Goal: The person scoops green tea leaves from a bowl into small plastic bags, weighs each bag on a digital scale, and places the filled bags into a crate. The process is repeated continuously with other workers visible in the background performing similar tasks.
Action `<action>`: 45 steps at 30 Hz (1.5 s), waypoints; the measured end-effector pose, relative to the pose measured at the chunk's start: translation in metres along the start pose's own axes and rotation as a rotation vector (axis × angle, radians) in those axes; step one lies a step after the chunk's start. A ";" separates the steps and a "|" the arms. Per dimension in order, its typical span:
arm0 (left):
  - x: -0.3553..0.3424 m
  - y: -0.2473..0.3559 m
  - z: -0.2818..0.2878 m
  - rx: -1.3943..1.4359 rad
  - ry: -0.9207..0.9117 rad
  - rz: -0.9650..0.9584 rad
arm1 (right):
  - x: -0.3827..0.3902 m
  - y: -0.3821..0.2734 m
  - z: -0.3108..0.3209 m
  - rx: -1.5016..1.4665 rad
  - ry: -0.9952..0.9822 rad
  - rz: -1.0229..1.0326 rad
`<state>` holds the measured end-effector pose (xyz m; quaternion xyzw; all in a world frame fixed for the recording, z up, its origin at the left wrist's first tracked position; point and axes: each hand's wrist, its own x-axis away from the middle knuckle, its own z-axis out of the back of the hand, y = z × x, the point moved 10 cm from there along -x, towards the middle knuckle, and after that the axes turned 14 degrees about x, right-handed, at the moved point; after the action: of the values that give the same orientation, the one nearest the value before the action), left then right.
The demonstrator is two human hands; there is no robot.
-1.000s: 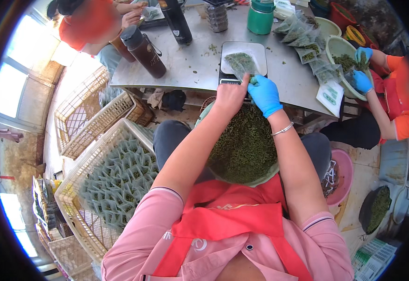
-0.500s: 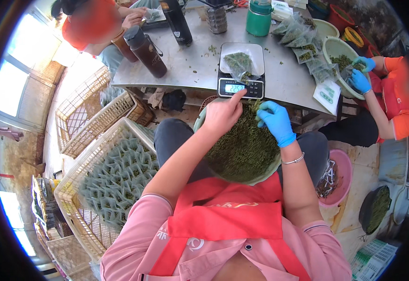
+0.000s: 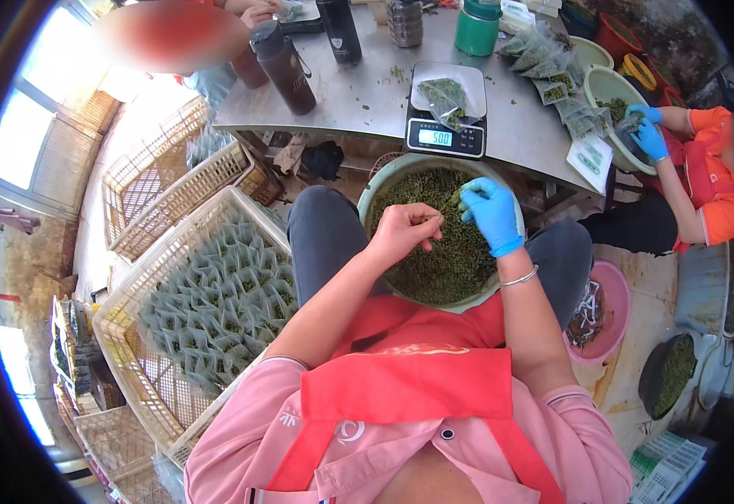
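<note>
Over a large round basin [image 3: 514, 225] between my knees, both my hands hang close together. The basin is filled with small dark-green grains [image 3: 434, 273]. My bare left hand [image 3: 407, 230] is closed in a pinch; what lies between its fingertips, if anything, is too small to make out. My right hand [image 3: 494, 220], in a blue glove, pinches a little cluster of green plant bits [image 3: 454, 200]. Beyond the basin, a digital scale [image 3: 470, 141] with a lit display stands at the table edge. A clear bag of green grains [image 3: 442, 97] lies on its plate.
At left, a cream plastic crate [image 3: 123, 340] holds many filled bags [image 3: 215, 307]; another crate [image 3: 144, 193] stands behind. Bottles [image 3: 283, 80] and filled bags [image 3: 543, 63] line the metal table [image 3: 358, 105]. Co-workers sit far left and right. A pink basin [image 3: 619, 315] is on the floor.
My left hand has drawn back from the scale's buttons to above the basin, beside my right hand. The scale's reading has changed. My right hand still pinches green bits.
</note>
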<state>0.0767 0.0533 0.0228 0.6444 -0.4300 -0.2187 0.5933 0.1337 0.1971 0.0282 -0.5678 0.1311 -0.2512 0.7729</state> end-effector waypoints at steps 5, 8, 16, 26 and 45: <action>0.006 0.004 0.010 0.132 0.026 -0.087 | 0.008 0.006 0.011 -0.176 0.015 -0.106; 0.009 0.007 0.020 0.200 0.045 -0.145 | 0.009 0.014 0.013 -0.256 0.002 -0.164; 0.011 0.008 0.014 0.215 -0.083 -0.086 | 0.019 0.008 -0.035 -0.130 -0.373 -0.064; 0.000 -0.011 0.048 0.143 0.063 -0.055 | 0.027 0.038 -0.052 -0.630 -0.381 -0.245; -0.004 -0.029 0.046 0.066 0.107 -0.001 | -0.110 -0.053 -0.006 0.767 0.440 0.523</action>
<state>0.0465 0.0276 -0.0150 0.6747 -0.4044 -0.1699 0.5936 0.0257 0.2391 0.0676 -0.1256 0.3265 -0.1931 0.9167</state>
